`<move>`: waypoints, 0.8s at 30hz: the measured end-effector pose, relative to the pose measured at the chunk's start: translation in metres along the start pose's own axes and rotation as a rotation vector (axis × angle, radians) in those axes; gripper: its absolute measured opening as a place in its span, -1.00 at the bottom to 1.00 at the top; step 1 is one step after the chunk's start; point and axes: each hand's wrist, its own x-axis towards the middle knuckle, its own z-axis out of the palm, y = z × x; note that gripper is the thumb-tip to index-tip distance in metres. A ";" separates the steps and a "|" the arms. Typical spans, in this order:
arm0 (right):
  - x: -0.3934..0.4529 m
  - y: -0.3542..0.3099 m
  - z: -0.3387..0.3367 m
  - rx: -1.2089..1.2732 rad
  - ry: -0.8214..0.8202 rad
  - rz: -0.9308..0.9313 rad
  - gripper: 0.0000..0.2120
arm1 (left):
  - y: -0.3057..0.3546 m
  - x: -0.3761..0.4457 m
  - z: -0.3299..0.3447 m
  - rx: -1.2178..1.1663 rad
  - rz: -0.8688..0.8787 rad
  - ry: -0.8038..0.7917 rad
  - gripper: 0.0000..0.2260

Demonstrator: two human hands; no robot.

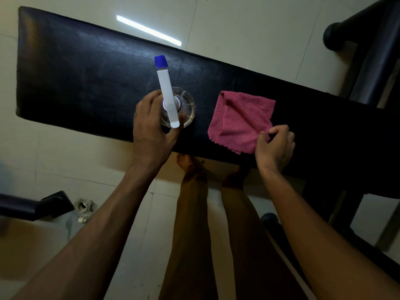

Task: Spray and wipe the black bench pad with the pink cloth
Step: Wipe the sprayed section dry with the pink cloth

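Observation:
The black bench pad (86, 79) runs from upper left to right across the view. A clear spray bottle (167, 98) with a white head and blue nozzle stands upright on its middle, seen from above. My left hand (151, 131) wraps around the bottle's body from the near side. A pink cloth (240, 120) lies loosely folded on the pad to the right of the bottle. My right hand (275, 146) pinches the cloth's near right corner between thumb and fingers.
The pad stands on a pale tiled floor (249, 29). A black frame and roller pad (355, 40) rise at the upper right. Another black bar (36, 205) juts in at the lower left, beside small metal bits (84, 207). My bare legs stand below the pad.

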 end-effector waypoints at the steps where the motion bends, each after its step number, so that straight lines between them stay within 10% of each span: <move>1: 0.000 -0.002 0.001 0.008 -0.008 -0.023 -0.82 | -0.001 0.000 0.000 -0.001 0.001 -0.002 -0.56; 8: -0.003 -0.007 0.005 0.083 -0.002 0.012 -0.67 | -0.001 0.002 0.003 0.000 0.032 0.035 -0.60; 17: -0.030 -0.028 0.020 -0.180 -0.324 -0.605 -0.54 | 0.001 0.003 0.003 -0.009 0.050 0.045 -0.59; 24: -0.036 -0.042 0.025 -0.044 -0.265 -0.655 -0.84 | 0.002 0.004 0.004 0.001 0.049 0.043 -0.59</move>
